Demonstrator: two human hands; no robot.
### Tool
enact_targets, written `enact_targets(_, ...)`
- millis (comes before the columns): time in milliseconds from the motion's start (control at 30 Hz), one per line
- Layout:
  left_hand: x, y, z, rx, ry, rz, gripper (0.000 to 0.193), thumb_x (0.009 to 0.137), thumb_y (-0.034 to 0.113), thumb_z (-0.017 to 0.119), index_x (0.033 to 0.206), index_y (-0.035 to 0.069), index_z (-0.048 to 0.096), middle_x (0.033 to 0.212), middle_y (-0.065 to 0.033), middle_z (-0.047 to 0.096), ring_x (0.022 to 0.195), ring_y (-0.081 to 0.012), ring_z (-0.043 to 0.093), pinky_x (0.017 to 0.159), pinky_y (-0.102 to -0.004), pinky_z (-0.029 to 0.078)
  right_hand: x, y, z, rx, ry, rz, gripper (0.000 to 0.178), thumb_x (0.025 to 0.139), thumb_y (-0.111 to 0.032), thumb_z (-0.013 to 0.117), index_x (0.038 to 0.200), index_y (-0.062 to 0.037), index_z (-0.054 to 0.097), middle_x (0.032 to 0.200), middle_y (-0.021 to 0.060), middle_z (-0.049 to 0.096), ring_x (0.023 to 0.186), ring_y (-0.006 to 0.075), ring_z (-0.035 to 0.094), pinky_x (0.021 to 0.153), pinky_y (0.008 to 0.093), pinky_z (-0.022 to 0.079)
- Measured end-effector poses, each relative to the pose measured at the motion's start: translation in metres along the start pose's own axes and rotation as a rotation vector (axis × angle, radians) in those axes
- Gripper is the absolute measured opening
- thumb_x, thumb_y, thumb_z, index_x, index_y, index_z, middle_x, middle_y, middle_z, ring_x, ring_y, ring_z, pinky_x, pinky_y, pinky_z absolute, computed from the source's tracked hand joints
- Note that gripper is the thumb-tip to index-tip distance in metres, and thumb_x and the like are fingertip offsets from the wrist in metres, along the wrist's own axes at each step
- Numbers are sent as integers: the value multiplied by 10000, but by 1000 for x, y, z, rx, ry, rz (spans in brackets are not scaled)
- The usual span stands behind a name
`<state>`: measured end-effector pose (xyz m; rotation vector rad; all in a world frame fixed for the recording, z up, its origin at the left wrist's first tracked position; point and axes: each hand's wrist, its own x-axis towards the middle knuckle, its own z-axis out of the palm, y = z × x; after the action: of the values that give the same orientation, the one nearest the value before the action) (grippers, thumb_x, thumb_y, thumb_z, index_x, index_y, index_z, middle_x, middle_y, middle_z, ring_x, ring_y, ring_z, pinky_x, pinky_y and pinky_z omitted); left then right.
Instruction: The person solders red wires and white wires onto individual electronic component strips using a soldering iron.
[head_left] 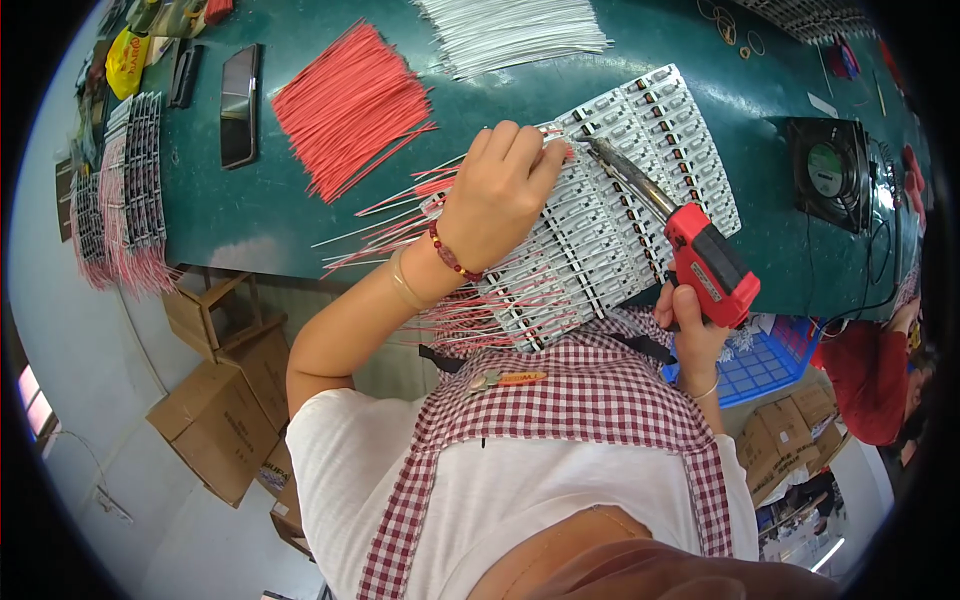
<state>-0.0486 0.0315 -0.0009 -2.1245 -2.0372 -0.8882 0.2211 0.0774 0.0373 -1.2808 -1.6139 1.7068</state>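
My left hand (503,187) is closed in a pinch over a panel of small white circuit boards (590,225); a bit of red wire (569,152) shows at its fingertips. In my right hand (694,330) is a red and black soldering gun (708,262), gripped by its handle. The gun's dark metal tip reaches the upper part of the panel, just right of the left fingertips. Red and white wires (375,240) stick out from the panel's left side, partly under my left wrist. The panel lies tilted on the table's near edge, against my checked apron.
Bundles of red wires (350,105) and white wires (515,35) lie on the green table (215,215). A phone (239,105) and stacked wired panels (132,190) are at left, a black fan (828,172) at right. Below are cardboard boxes (222,425) and a blue basket (765,365). Another person's red sleeve (865,385) shows at right.
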Motion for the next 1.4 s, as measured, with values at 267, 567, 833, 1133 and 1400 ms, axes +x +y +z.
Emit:
enact_targets(267, 1, 2, 0, -4, -19, -12, 269, 747, 7, 624, 1011, 11, 674, 781, -67, 466, 736, -218, 494, 658, -337, 418, -3, 11, -7, -94, 2, 30, 148, 924, -147, 655, 933, -5, 614, 717, 31, 592, 602, 94, 535, 542, 244, 428)
enact_targets(567, 1, 5, 1, 38, -40, -20, 261, 749, 16, 619, 1006, 6, 665, 796, -69, 468, 752, -220, 496, 665, -337, 414, -6, 12, -5, -117, 6, -77, 308, 938, -124, 587, 1185, 57, 554, 685, 65, 567, 546, 114, 499, 521, 256, 420)
enact_targets(833, 5, 2, -1, 132, -39, 19, 123, 777, 64, 628, 878, -5, 617, 802, -69, 477, 781, -217, 492, 681, -347, 403, -9, 10, -8, -55, -6, -75, 393, 943, -136, 579, 1273, 67, 518, 716, 81, 573, 567, 111, 485, 536, 254, 419)
enact_targets(1133, -4, 14, 2, -42, -26, -23, 258, 749, 23, 638, 1004, 5, 675, 819, -65, 498, 761, -222, 506, 679, -344, 420, -14, 15, -14, -42, -50, 19, 396, 948, -190, 599, 1254, 52, 532, 704, 66, 564, 567, 109, 491, 530, 242, 404)
enact_targets(1400, -4, 15, 5, -30, -16, -46, 239, 751, 17, 637, 987, 14, 678, 800, -65, 476, 750, -223, 497, 671, -341, 414, -15, 13, -14, -30, -50, 85, 81, 922, -89, 657, 971, -27, 637, 809, 7, 607, 709, 88, 558, 622, 253, 459)
